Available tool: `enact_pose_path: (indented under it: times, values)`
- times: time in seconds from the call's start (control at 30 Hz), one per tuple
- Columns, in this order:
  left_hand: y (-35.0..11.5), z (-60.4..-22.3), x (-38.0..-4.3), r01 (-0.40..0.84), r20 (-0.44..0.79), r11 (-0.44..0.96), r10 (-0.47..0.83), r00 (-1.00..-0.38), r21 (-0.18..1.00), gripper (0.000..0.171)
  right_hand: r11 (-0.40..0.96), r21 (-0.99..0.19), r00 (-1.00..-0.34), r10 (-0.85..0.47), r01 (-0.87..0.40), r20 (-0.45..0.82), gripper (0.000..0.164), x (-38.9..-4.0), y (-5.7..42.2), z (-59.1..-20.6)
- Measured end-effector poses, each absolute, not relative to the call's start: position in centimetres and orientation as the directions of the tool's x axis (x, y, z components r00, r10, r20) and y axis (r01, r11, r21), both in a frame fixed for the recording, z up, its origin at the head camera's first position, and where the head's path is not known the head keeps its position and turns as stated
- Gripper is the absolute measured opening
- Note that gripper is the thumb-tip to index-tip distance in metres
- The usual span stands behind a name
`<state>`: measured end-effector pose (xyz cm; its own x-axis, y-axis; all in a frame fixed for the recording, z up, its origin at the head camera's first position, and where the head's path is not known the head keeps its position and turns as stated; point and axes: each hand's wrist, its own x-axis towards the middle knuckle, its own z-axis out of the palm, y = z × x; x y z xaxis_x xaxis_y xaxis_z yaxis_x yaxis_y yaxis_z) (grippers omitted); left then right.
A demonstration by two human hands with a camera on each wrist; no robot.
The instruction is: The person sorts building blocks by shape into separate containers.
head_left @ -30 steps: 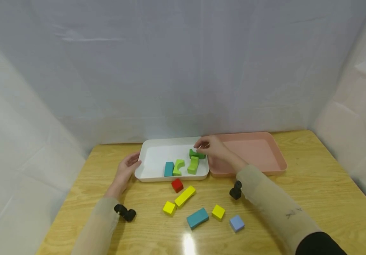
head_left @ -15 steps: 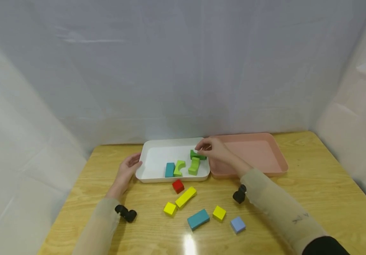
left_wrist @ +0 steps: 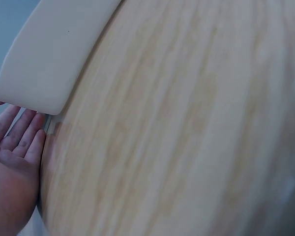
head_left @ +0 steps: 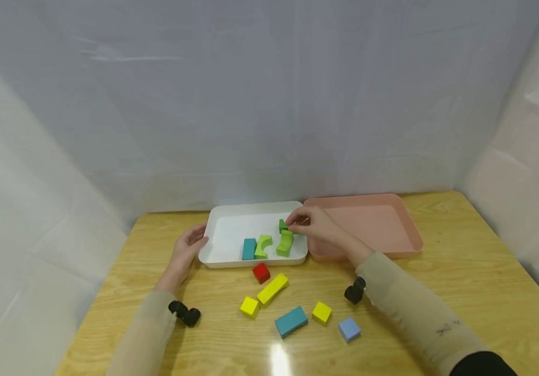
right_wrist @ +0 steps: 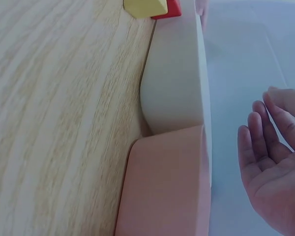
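Observation:
My left hand rests against the left end of the white tray, its thumb at the rim. In the left wrist view the fingers lie almost straight at the tray's end wall. My right hand is over the tray's right end, covering part of a dark green block. Nothing shows between the bent fingers in the right wrist view, where the tray wall hides the block. Two light green arch blocks and a teal block also lie in the tray.
A pink tray adjoins the white one on the right, under my right forearm. In front lie a red cube, a long yellow block, two yellow cubes, a teal block and a pale blue cube.
My right hand has shifted slightly down over the dark green block and now covers its right part, which was visible earlier. The left hand stays at the tray end.

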<state>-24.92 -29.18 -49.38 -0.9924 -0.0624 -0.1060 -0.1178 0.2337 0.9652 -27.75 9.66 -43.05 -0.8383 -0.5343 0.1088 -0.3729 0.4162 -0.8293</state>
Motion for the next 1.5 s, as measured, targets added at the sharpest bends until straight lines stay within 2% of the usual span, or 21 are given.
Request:
enact_pose_path:
  times: [0.33, 0.8, 1.1, 1.5]
  values:
    - [-29.2, -49.3, -24.9, -0.099, -0.085, 0.229, -0.068, -0.994, 0.968, 0.055, 0.417, -0.815, -0.810, -0.577, -0.403, 0.104, 0.015, -26.6, 8.9, -42.4]
    - [-29.4, -49.4, -24.7, -0.108, -0.097, 0.232, -0.055, -0.994, 0.967, 0.056, 0.337, -0.812, -0.734, -0.661, -0.477, 0.157, 0.014, -24.9, 8.9, -42.3]
    - [-29.2, -49.3, -24.7, -0.125, -0.114, 0.231, -0.059, -0.992, 0.965, 0.057, 0.332, -0.829, -0.735, -0.665, -0.449, 0.132, 0.016, -23.6, 9.4, -42.1]
    - [-29.2, -49.4, -24.8, -0.125, -0.115, 0.237, -0.054, -0.992, 0.964, 0.058, 0.245, -0.840, -0.643, -0.751, -0.484, 0.152, 0.013, -22.2, 10.1, -42.3]
